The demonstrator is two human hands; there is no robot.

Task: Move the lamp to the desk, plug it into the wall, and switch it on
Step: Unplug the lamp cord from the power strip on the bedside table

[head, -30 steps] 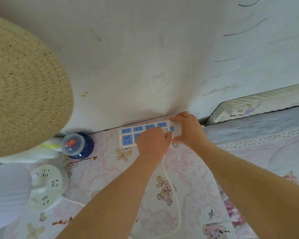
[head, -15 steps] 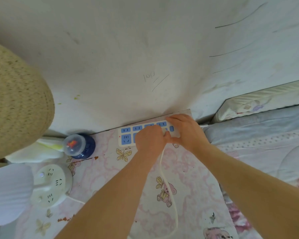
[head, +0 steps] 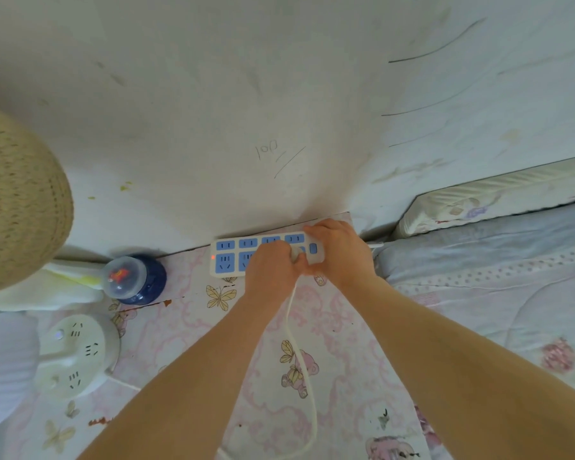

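Observation:
A white power strip [head: 227,257] with blue sockets and a red light lies on the desk against the wall. My left hand [head: 273,270] is closed on the lamp's white plug [head: 294,254], which it presses onto the strip's lower row. The white cord [head: 300,356] trails from it toward me. My right hand [head: 341,252] grips the right end of the strip and holds it down. The lamp's round white base [head: 77,355] stands at the desk's left, its white shade [head: 4,370] at the frame edge.
The desk [head: 180,330] has a pink cartoon-print cover. A blue bottle with a clear cap [head: 133,278] and a white cloth [head: 47,290] lie by the wall. A woven straw-coloured object [head: 17,200] hangs at left. A bed with a quilt [head: 495,277] adjoins on the right.
Both hands have stayed on the power strip. My left hand has shifted slightly on the plug, and the camera has tilted a little.

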